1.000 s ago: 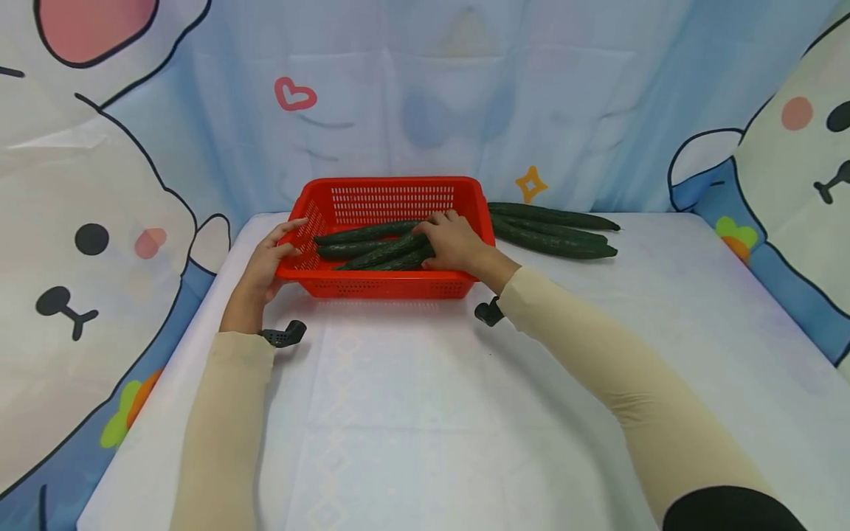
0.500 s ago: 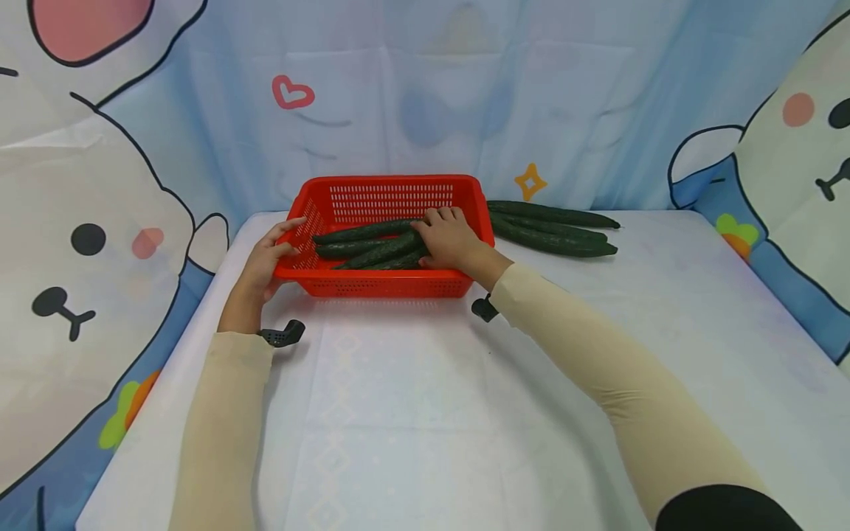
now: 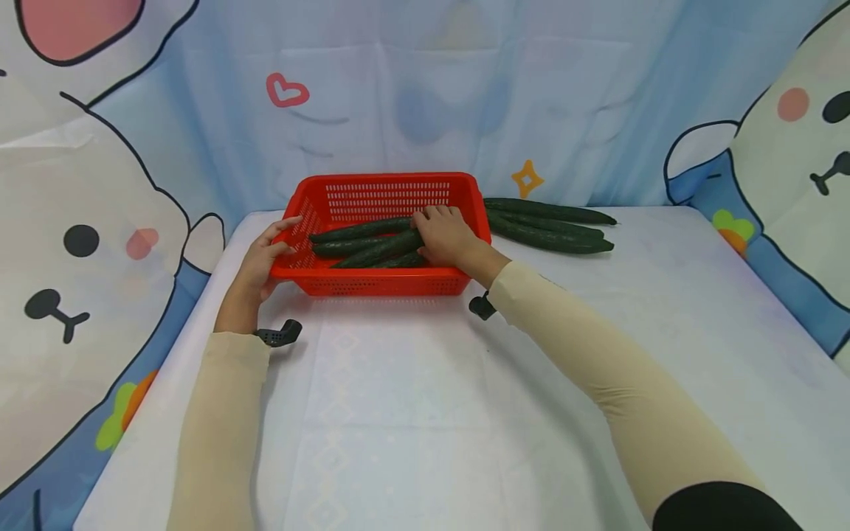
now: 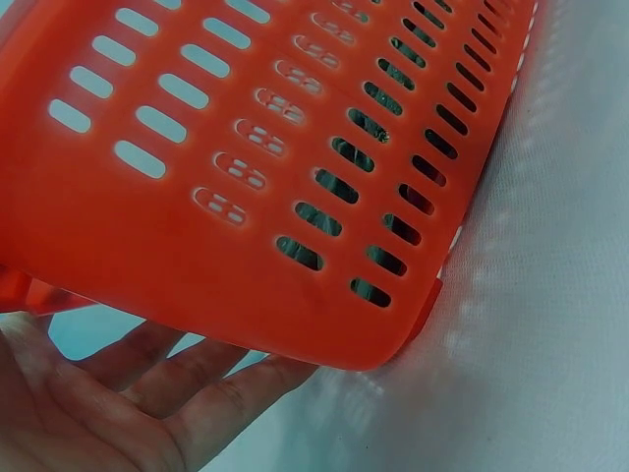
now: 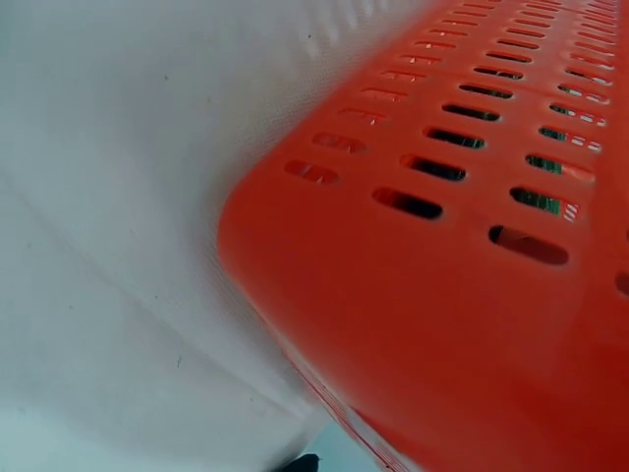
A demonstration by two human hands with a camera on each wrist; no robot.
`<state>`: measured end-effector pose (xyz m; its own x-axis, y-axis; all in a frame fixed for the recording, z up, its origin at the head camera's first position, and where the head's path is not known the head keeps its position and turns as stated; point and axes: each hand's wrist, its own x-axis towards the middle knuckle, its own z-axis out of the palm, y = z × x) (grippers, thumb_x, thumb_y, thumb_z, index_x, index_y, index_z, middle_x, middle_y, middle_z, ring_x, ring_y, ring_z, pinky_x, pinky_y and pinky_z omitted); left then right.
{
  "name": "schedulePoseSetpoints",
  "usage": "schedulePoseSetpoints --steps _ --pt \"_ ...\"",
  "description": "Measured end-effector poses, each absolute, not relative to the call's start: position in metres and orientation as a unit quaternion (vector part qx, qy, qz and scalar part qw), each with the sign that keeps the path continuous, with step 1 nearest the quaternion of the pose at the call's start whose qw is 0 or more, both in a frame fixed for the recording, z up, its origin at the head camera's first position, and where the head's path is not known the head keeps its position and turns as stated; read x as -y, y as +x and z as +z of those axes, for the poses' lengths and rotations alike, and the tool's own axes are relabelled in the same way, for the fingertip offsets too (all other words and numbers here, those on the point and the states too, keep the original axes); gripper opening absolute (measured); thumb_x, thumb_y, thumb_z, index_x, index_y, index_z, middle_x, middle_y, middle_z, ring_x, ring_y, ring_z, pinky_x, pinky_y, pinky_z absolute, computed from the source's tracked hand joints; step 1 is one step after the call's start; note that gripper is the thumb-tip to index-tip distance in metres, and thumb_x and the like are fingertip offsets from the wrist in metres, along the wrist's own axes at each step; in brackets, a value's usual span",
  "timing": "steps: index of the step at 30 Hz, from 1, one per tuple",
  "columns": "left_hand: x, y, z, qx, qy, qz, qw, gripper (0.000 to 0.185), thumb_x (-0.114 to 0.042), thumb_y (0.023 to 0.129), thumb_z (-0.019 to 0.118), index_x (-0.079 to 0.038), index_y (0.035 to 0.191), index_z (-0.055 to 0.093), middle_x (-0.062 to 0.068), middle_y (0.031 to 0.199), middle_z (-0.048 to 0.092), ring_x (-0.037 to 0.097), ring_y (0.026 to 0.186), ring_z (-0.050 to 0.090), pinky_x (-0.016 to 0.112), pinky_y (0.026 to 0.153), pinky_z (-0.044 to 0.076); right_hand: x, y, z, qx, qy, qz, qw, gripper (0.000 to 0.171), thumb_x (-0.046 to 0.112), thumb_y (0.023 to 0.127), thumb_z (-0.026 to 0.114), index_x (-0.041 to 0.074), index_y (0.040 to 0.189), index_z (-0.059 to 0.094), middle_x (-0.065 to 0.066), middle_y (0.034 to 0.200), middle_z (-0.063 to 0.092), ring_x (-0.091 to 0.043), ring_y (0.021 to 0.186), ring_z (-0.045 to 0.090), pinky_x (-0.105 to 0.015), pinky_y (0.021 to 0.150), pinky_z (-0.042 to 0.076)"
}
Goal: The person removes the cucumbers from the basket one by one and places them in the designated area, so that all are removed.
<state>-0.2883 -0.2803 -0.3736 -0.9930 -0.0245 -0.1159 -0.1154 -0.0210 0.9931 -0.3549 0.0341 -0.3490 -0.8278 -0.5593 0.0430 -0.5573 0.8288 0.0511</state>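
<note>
No readable text, label, brand or number anywhere: none on the red basket (image 3: 388, 193), none on the cucumbers (image 3: 361, 247), none on the cartoon backdrop (image 3: 425, 88) beyond the hands.

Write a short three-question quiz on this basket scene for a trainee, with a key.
1. True or false: the left hand holds the left end of the red basket.
2. What does the right hand rest on inside the basket? A. carrots B. cucumbers C. nothing
3. Fill in: more cucumbers lie on the white table, to the ____ of the basket in the head view.

Key
1. True; its fingers lie along the rim and under the basket's edge.
2. B; the hand rests on the dark green cucumbers' right ends.
3. Right; they lie outside the basket, close to its right wall.
</note>
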Motion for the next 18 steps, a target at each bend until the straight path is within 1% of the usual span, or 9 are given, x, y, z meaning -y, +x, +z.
schedulePoseSetpoints --steps 4,8,11,14,18 --pt "0.2804 -0.2877 -0.3733 -0.699 -0.050 0.713 0.033 0.052 -0.006 0.088 0.042 -0.038 0.129 0.048 0.002 0.147 0.028 0.031 0.127 0.039 0.032 0.080 0.054 -0.0341 -0.3557 -0.3492 0.960 0.278 0.016 0.000 0.049 0.031 0.082 0.065 0.017 0.123 0.041 -0.010 0.129 0.051 -0.028 0.118 0.045 -0.049 0.102 0.034" --pt "0.2799 -0.2875 -0.3732 -0.699 -0.049 0.713 0.032 0.052 -0.006 0.088 0.042 -0.037 0.130 0.048 0.003 0.147 0.028 0.031 0.127 0.039 0.030 0.077 0.055 -0.0344 -0.3553 -0.3497 0.964 0.267 0.010 -0.004 0.048 0.030 0.082 0.066 0.017 0.123 0.044 -0.009 0.128 0.050 -0.027 0.116 0.044 -0.046 0.098 0.037" --pt "0.2799 -0.2873 -0.3728 -0.700 -0.054 0.711 0.030 0.052 -0.006 0.088 0.041 -0.038 0.129 0.048 0.003 0.147 0.029 0.031 0.127 0.039 0.029 0.075 0.056 -0.0345 -0.3544 -0.3493 0.966 0.260 0.000 -0.008 0.048 0.030 0.082 0.066 0.016 0.124 0.047 -0.010 0.129 0.048 -0.027 0.117 0.042 -0.046 0.098 0.037" --pt "0.2798 -0.2872 -0.3725 -0.701 -0.056 0.711 0.031 0.053 -0.006 0.088 0.042 -0.039 0.129 0.048 0.002 0.147 0.029 0.030 0.127 0.039 0.029 0.076 0.055 -0.0346 -0.3535 -0.3487 0.967 0.254 -0.002 -0.012 0.049 0.031 0.082 0.066 0.015 0.124 0.049 -0.010 0.131 0.046 -0.028 0.118 0.041 -0.047 0.099 0.036" --pt "0.2799 -0.2873 -0.3728 -0.699 -0.051 0.713 0.030 0.053 -0.006 0.088 0.042 -0.038 0.129 0.048 0.002 0.147 0.029 0.031 0.128 0.039 0.031 0.079 0.054 -0.0347 -0.3527 -0.3483 0.967 0.253 0.000 -0.016 0.048 0.032 0.083 0.065 0.016 0.125 0.049 -0.009 0.129 0.046 -0.027 0.116 0.041 -0.046 0.098 0.037"
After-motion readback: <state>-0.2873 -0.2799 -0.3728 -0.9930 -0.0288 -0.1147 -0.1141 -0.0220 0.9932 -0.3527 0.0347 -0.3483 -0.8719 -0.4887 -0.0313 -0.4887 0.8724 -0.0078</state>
